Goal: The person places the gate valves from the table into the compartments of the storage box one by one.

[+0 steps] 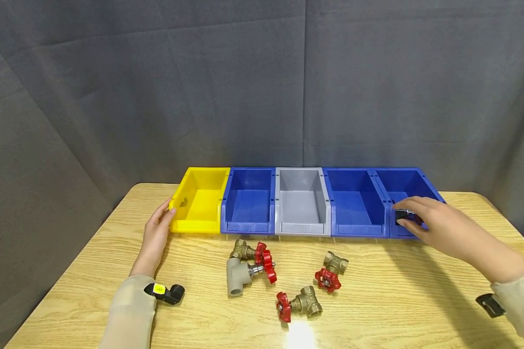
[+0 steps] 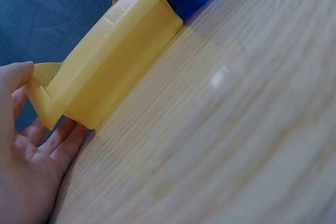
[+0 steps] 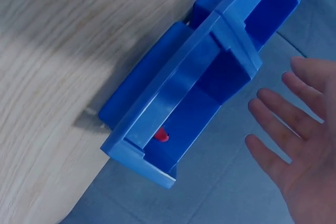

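Observation:
My left hand (image 1: 156, 237) holds the front left corner of the yellow bin (image 1: 196, 226). In the left wrist view its thumb lies at the bin's rim, with the other fingers by the side wall. Over the rightmost blue bin (image 1: 430, 186) is my right hand (image 1: 436, 220). The right wrist view shows its fingers spread and holding nothing, above that bin. Inside it a small red part (image 3: 161, 135) shows; the rest is hidden by the front wall. In the head view something dark (image 1: 401, 215) appears between thumb and fingers, too small to identify.
Two more blue bins (image 1: 250, 227) (image 1: 360, 230) and a grey bin (image 1: 303, 229) complete the row. Before them lie brass valves (image 1: 305, 301) (image 1: 335, 263) (image 1: 241, 249) with red handwheels and a grey plastic valve (image 1: 237, 276). A dark curtain (image 1: 262, 97) hangs behind the table.

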The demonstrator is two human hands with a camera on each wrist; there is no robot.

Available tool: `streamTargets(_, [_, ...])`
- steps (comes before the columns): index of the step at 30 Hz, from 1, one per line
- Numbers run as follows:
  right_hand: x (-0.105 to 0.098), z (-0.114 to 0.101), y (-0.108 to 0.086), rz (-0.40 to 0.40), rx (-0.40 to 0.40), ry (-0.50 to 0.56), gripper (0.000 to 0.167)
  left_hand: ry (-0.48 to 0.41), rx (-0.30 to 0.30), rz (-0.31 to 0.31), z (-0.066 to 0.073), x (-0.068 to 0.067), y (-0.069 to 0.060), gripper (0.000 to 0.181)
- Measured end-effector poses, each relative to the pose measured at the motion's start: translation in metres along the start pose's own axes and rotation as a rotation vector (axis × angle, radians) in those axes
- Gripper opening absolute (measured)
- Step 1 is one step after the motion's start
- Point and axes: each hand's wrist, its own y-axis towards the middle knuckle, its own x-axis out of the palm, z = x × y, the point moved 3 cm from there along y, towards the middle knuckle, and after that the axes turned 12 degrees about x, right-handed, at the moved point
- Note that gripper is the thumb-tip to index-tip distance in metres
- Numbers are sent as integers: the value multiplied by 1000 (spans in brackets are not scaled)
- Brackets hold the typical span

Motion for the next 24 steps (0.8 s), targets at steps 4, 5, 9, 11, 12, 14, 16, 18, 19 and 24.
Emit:
streamTargets(4, [-1, -7, -2, 16, -38, 16, 38, -5, 6, -1, 1, -1, 0, 57])
streamTargets(5, [0, -8, -3, 14, -46, 17, 39, -1, 7, -1, 1, -1, 0, 57])
streamTargets(9, [1, -15, -5, -10, -56, 15, 39, 14, 4, -4, 0, -1, 0, 58])
streamTargets(11, [2, -19, -6, -25, -59, 18, 39, 14, 1, -3, 0, -2, 0, 58])
streamTargets(12, [3, -21, -7, -30, -66, 19, 39, 14, 1, -3, 0, -2, 0, 58])
streamTargets(14, [5, -25, -9, -35, -86, 27, 39, 9, 1, -2, 0, -2, 0, 58])
streamTargets(16, [6, -30, -10, -30, -113, 29, 40, 8, 0, 2, 0, -2, 0, 58])
streamTargets(18, [6, -35, -12, -24, -137, 30, 40, 10, -1, 4, -1, -1, 0, 58])
streamTargets(19, [7, -36, -13, -23, -141, 30, 39, 12, -3, 3, -1, -1, 0, 58])
streamTargets(24, [8, -47, -17, -24, -156, 40, 28, 22, -4, 4, 1, 0, -1, 58])
